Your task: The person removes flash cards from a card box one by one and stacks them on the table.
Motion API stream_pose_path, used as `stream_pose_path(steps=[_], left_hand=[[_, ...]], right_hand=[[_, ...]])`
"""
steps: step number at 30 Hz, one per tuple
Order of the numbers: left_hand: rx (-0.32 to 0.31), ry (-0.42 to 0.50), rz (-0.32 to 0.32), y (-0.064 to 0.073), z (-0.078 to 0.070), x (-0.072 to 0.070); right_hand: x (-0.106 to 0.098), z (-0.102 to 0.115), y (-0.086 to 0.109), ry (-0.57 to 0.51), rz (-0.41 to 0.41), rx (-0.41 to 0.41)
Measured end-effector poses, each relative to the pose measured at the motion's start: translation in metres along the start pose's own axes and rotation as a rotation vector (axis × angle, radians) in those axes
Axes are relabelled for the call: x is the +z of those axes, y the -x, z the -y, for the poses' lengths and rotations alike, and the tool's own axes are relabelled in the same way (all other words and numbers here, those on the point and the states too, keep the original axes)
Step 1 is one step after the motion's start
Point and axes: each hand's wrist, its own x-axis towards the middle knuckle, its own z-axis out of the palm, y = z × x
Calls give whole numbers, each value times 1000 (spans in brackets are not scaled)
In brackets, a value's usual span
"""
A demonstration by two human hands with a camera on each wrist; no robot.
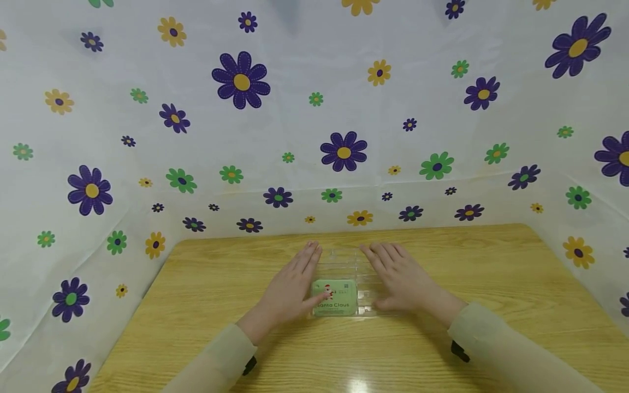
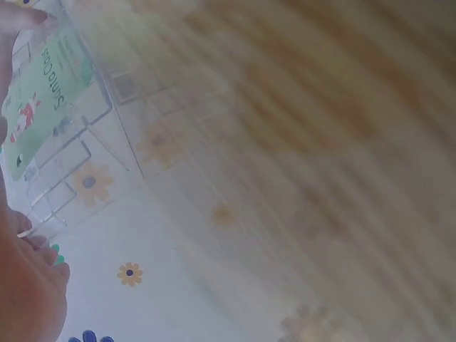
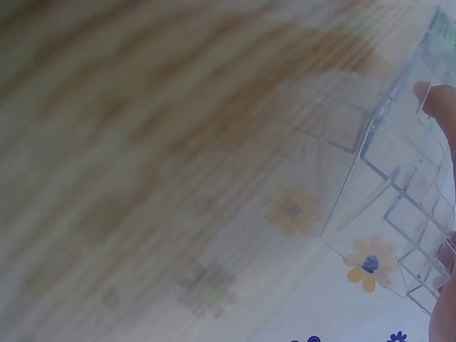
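A clear plastic box with divided compartments (image 1: 336, 267) rests on the table between both hands. At its near left part is a green rectangular piece printed "Santa Claus" (image 1: 344, 297); whether it lies in or on the box I cannot tell. My left hand (image 1: 290, 284) lies along the left side, fingers extended forward, thumb over the green piece. Along the right side lies my right hand (image 1: 400, 278), covering part of the box, its fingers stretched forward and thumb pointing inward. The right wrist view shows the right thumb (image 3: 438, 103) at the transparent wall.
The wooden-patterned tabletop (image 1: 206, 305) is glossy and reflects the box. A white curtain with purple, green and yellow flowers (image 1: 295, 125) stands behind the table and along both sides. Dark bands show beneath both sleeves (image 1: 476, 327).
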Motion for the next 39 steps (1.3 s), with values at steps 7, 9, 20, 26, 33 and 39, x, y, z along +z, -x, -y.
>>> stream_pose_path(steps=[7,9,20,26,33,39], left_hand=[[21,75,-43,1,4,-2],[32,100,-78,2,6,-2],[21,210,-316,8,12,-1],[-52,315,-361,12,10,-1],[-198,605,-392,15,8,2],[-257,780,-423,14,11,7]], right_hand=[[0,0,-1,-4,-10,3],[0,0,0,-4,-14,5],[2,1,1,0,2,9],[5,1,1,2,-5,12],[4,1,1,15,-11,13],[2,1,1,8,-6,16]])
